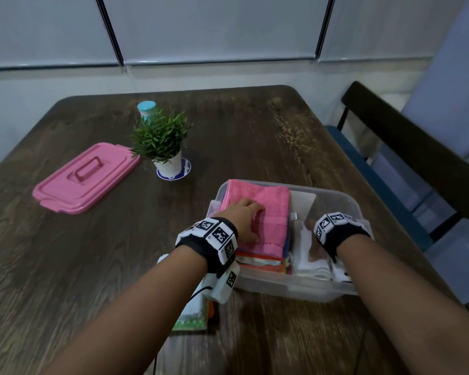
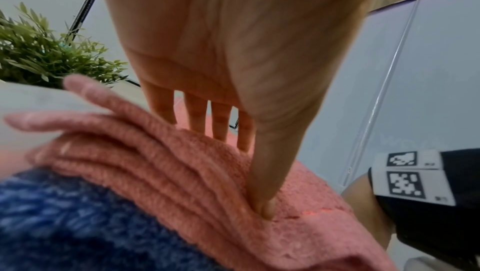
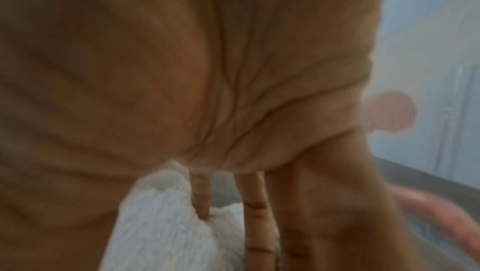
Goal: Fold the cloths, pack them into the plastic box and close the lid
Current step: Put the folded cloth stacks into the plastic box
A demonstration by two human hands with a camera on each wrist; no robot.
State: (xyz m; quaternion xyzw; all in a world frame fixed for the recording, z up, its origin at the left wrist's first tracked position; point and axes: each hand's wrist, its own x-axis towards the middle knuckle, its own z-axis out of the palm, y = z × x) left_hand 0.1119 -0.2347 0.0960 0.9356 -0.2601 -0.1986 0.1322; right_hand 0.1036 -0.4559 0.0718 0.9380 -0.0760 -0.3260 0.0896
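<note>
One dark wooden desk [image 1: 255,125], its grain rough and streaked, carries everything here. Next in size is the clear plastic box [image 1: 344,197], rectangular with rounded corners, standing open at the near right of the desk. Inside, on its left side, lies a stack of folded cloths topped by a pink terry towel [image 1: 268,201]; beneath it the left wrist view shows a blue knitted cloth [image 2: 78,224], and orange and striped edges show at the stack's near end. On the box's right side sits a folded white fluffy cloth [image 1: 303,247], and the far right part of the box shows its bare floor. The pink lid [image 1: 84,177], a flat rounded rectangle with a moulded handle, lies on the desk well apart to the left. Another folded cloth with a green edge [image 1: 190,318] lies on the desk just in front of the box, partly hidden by the wrist band. A small leafy green plant in a white pot [image 1: 160,139] stands on a round blue-and-white coaster, whose print is too small to read. The left hand [image 1: 244,217] lies flat on the pink towel, fingers straight and the thumb pressing into the pile. The right hand [image 3: 207,90] reaches down into the white cloth with straight fingers touching it; whether it has any hold on it I cannot tell.
</note>
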